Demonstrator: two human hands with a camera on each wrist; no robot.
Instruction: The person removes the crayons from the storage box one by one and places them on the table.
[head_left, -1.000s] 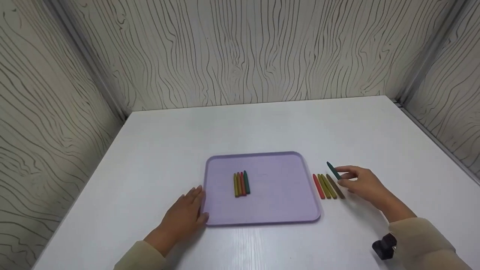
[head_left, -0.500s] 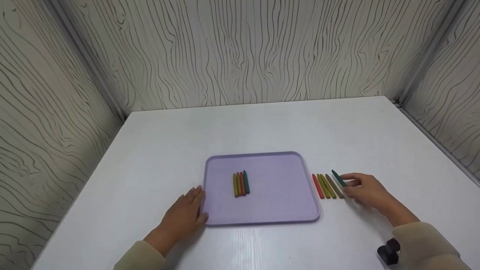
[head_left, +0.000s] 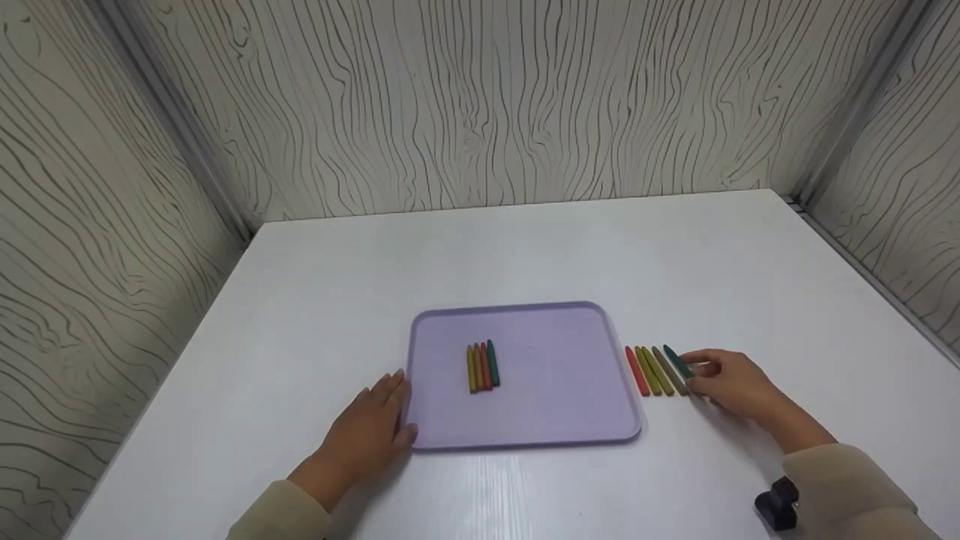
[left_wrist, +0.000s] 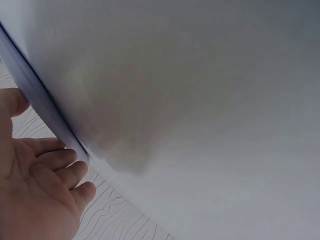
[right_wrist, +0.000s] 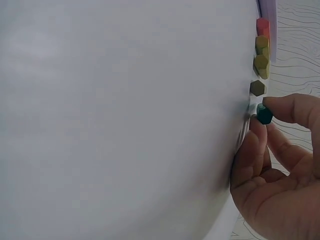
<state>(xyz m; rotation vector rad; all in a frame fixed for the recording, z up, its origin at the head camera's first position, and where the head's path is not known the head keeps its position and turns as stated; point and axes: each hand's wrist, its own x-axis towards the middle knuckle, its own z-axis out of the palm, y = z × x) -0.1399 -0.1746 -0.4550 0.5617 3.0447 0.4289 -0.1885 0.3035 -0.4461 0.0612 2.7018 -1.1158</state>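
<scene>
The lilac tray (head_left: 559, 401) lies below centre; the left hand (head_left: 366, 431) rests, fingers extended, at its left edge. At lower right, the right hand (head_left: 739, 384) pinches a green crayon (head_left: 677, 361) beside a brown crayon (head_left: 670, 370), apparently lining it up; the next move probably calls for a gentle, parallel release.

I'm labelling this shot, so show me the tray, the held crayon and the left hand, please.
Tray (head_left: 562, 379): head view, on the bare right half of its floor.
Held crayon (right_wrist: 265, 115): right wrist view, on its blunt end.
Left hand (head_left: 365, 432): head view, on the back of the hand.
</scene>
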